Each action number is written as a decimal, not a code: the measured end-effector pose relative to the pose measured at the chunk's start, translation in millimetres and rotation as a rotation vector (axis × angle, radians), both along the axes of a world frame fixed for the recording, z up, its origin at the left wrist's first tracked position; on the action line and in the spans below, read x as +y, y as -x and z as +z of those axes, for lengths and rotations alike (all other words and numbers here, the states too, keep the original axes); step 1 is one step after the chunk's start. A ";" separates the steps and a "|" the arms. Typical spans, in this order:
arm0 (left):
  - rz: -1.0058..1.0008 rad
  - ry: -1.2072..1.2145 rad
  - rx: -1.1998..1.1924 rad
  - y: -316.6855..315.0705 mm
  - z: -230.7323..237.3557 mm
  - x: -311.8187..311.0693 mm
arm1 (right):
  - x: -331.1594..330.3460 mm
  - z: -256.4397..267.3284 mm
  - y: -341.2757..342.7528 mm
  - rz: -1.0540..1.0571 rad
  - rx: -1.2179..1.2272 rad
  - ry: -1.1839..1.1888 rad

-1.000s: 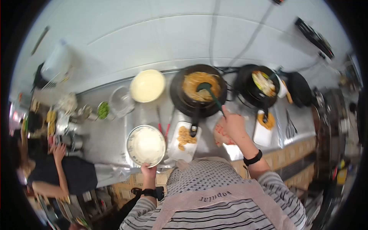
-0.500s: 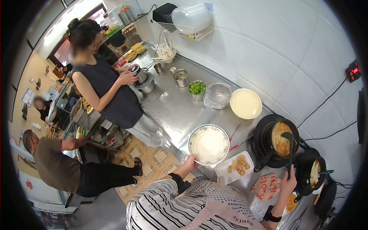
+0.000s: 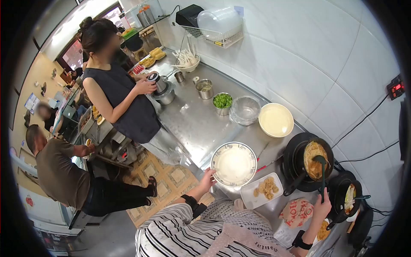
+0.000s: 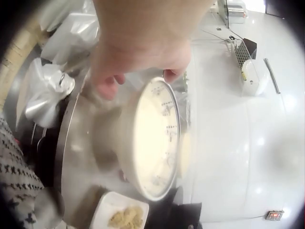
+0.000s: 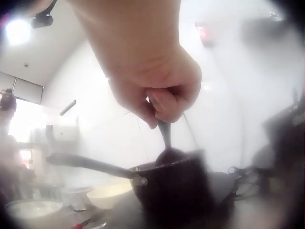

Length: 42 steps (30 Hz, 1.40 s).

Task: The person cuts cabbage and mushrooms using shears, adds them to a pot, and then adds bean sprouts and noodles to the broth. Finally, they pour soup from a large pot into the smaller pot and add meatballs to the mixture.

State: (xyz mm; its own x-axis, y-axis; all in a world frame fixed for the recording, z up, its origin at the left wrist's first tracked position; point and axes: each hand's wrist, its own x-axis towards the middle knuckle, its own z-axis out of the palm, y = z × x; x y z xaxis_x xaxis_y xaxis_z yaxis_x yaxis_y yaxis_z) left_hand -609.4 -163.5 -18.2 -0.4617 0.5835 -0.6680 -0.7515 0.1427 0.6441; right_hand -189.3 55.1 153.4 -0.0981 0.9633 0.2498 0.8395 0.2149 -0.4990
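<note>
Stirring noodles point(image 3: 314, 150), apparently, the right hand point(image 3: 322, 209) grips a green spatula point(image 3: 323, 176) in the pan point(image 5: 167, 191), right of frame. The left hand point(image 3: 207, 180) pinches a patterned bowl point(image 3: 234, 164) at frame centre; the next move likely needs it closer.

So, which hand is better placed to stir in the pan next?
Likely the right hand: it grips the utensil, whose head is in the pan. The left hand holds the bowl.
</note>
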 end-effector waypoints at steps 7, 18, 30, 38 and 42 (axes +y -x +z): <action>0.137 0.006 0.171 75.3 -5.3 -21.1 | 24.2 -75.1 2.6 0.052 0.200 0.012; 0.358 0.268 0.534 242.3 49.2 -57.1 | 1.7 -62.6 -47.7 -0.108 0.362 -0.167; 0.488 0.131 0.455 575.6 10.6 36.0 | -108.3 -12.3 119.2 -0.433 0.073 -0.470; 0.296 0.072 0.231 647.1 -17.4 55.7 | -96.6 15.8 343.9 -0.391 0.673 -0.116; 0.299 -0.214 0.082 616.8 -9.3 89.6 | -83.0 11.7 385.8 -0.350 0.794 -0.051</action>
State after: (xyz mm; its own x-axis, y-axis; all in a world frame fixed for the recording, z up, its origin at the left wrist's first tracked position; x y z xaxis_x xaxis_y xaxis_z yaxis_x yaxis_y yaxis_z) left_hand -1226.2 -74.0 -27.5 -0.6795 0.5373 -0.4996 -0.6845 -0.2190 0.6954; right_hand -575.1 -27.9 165.1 0.4233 0.8913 0.1624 0.2688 0.0476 -0.9620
